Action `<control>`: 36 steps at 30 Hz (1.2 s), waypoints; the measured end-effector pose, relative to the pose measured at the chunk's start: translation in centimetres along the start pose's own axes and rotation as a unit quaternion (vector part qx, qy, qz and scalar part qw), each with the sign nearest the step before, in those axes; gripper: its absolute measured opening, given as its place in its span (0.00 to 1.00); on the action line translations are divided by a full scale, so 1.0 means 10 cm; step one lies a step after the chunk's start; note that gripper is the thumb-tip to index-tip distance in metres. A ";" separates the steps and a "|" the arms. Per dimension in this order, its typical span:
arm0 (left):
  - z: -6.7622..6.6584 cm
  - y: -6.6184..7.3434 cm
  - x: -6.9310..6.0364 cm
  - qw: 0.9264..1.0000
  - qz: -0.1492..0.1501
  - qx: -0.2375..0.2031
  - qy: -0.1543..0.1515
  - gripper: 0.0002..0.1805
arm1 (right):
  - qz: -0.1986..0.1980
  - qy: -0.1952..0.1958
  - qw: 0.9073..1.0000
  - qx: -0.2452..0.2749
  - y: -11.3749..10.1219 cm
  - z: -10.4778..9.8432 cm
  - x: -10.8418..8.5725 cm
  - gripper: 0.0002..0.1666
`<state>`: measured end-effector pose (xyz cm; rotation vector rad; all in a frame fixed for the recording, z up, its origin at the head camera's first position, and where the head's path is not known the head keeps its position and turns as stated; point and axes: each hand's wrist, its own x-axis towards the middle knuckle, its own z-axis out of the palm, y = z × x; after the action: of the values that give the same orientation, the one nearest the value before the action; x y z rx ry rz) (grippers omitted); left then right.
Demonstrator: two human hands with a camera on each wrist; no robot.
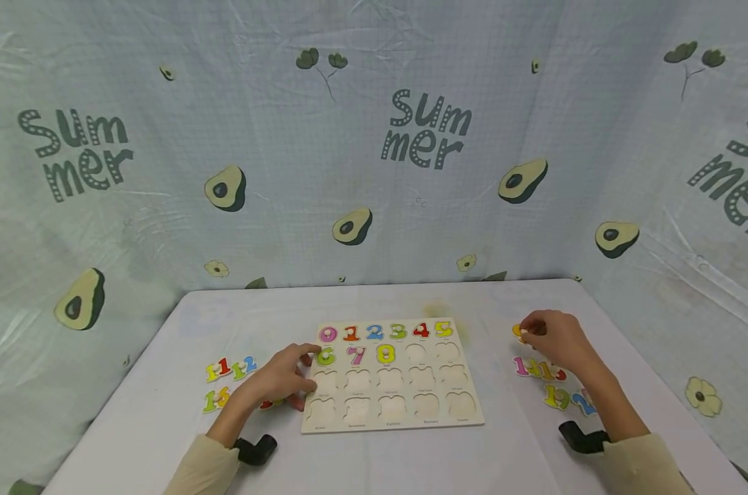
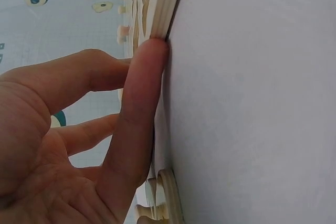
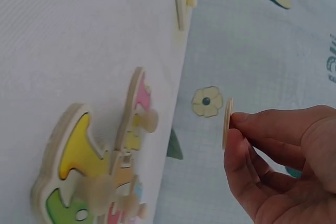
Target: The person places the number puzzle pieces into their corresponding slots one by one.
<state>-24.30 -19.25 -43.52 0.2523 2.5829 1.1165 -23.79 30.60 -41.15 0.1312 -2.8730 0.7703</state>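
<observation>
Right hand point(image 1: 556, 340) has a yellow-orange number piece point(image 1: 518, 331) pinched between thumb and fingertips, more number pieces point(image 1: 521, 366) lying just nearside of them. Left hand's point(image 1: 281, 373) fingers look relaxed and spread, thumb and index touching the puzzle board's point(image 1: 411, 424) left edge; the board stretches rightward from those fingertips.

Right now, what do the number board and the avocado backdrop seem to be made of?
Number board: probably plywood, pale and matte; its edge shows layers. Avocado backdrop: thin printed sheeting, mostly matte, judging by its creases; fabric or plastic, I can't tell.
</observation>
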 end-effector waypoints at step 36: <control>0.00 -0.06 0.04 0.999 0.017 0.034 0.008 0.38 | -0.040 -0.025 0.999 0.007 -0.74 0.06 0.01 0.07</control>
<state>-24.71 -19.53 -44.01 0.3057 2.6428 1.0487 -23.00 23.89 -38.03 0.2710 -2.8897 0.7842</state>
